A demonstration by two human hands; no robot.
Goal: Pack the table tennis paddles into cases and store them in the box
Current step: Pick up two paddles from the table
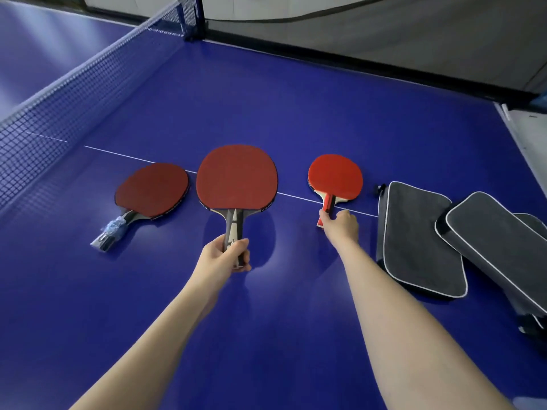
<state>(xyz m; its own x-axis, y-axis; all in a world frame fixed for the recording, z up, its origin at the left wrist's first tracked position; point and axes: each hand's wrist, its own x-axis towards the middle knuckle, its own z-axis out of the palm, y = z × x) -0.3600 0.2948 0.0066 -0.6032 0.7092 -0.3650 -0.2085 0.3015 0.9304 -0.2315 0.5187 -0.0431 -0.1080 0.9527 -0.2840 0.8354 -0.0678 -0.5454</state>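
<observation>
Left hand [223, 254] gripping large paddle [236, 176] by handle, right hand [340, 227] pinching small paddle [336, 176] handle, grey cases [420, 241] overlapping, contents hidden

Both my bare arms reach forward. My left hand [223, 255] is curled round the handle of the big paddle [236, 177]; my right hand [340, 227], farther out, pinches the small paddle [336, 176] by its handle.

blue net-spanned table [296, 108], on it a dark red paddle [152, 189], a bright red paddle [336, 176] and overlapping grey cases [414, 238]
</observation>
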